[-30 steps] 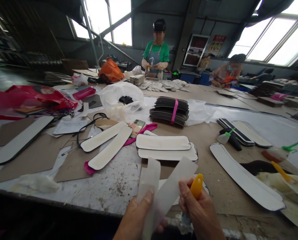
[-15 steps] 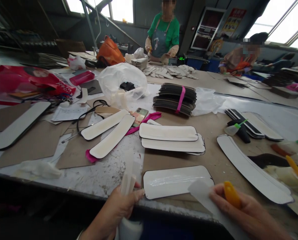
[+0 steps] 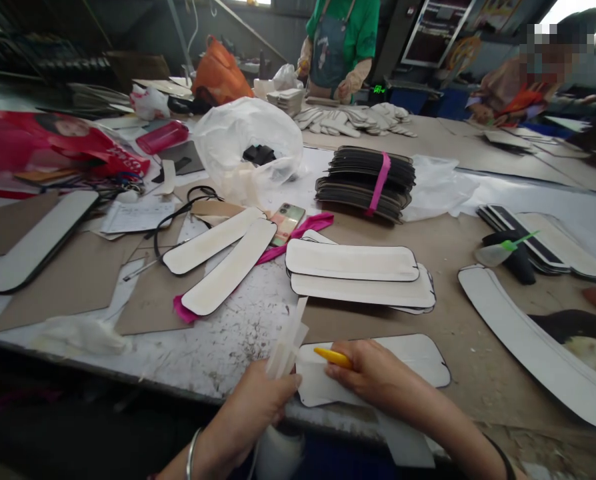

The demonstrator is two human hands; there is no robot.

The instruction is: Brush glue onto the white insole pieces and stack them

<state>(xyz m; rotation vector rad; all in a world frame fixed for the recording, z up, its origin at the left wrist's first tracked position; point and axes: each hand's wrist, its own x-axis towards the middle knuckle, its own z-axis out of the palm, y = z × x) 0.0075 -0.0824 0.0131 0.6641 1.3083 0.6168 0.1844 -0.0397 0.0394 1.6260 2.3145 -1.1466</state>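
A white rounded panel with a dark edge (image 3: 418,357) lies flat at the near edge of the table. My right hand (image 3: 373,377) rests on its left part, closed round a yellow tool (image 3: 332,357) whose tip points left. My left hand (image 3: 258,410) is just left of the panel, pinching a strip of translucent white backing paper (image 3: 288,340) that stands up from the fingers. A stack of two similar white panels (image 3: 358,277) lies right behind.
Two long white panels (image 3: 223,257) and a phone (image 3: 288,223) lie to the left, a banded stack of black pieces (image 3: 365,183) and a plastic bag (image 3: 251,150) behind. A long curved panel (image 3: 528,347) and glue bottles (image 3: 503,250) lie right. Two people work at the far side.
My right hand has moved left and down onto the white panel with the yellow tool. My left hand has drawn the paper strip nearer the panel's left end. The camera has tilted down.
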